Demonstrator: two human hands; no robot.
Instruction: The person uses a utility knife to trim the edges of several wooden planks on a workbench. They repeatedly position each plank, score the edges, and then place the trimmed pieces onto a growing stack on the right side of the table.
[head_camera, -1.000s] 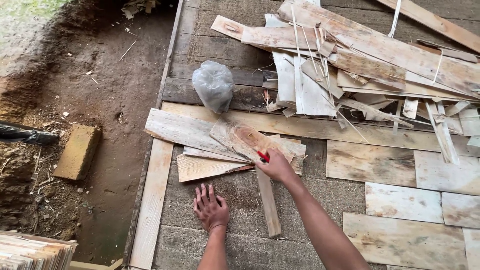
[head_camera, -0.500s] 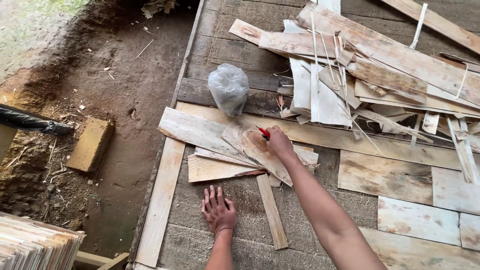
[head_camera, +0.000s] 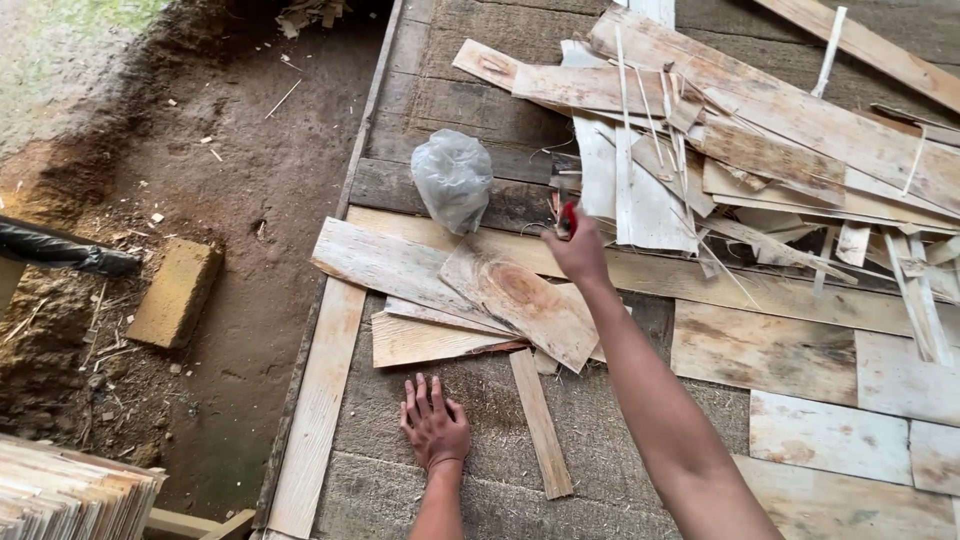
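My left hand (head_camera: 434, 424) lies flat, fingers spread, on the grey plank floor (head_camera: 420, 480) just below a small stack of thin wood sheets. My right hand (head_camera: 577, 250) reaches forward over the floor, closed on a small red-handled tool (head_camera: 568, 217). It hovers past the knotted wood sheet (head_camera: 520, 300), close to the near edge of the big scrap pile (head_camera: 760, 150). A long pale board (head_camera: 395, 265) and a shorter sheet (head_camera: 430, 340) lie under the knotted one. A narrow strip (head_camera: 540, 425) lies right of my left hand.
A crumpled clear plastic bag (head_camera: 453, 178) sits on the floor left of my right hand. Bare earth with a yellowish brick (head_camera: 175, 293) and a black pipe (head_camera: 60, 252) lies to the left. Stacked thin sheets (head_camera: 70, 495) fill the bottom left corner. Flat boards (head_camera: 830, 420) cover the right.
My right hand has lifted off the knotted sheet and moved forward and right toward the scrap pile, still holding the red tool. My left hand stays flat on the floor.
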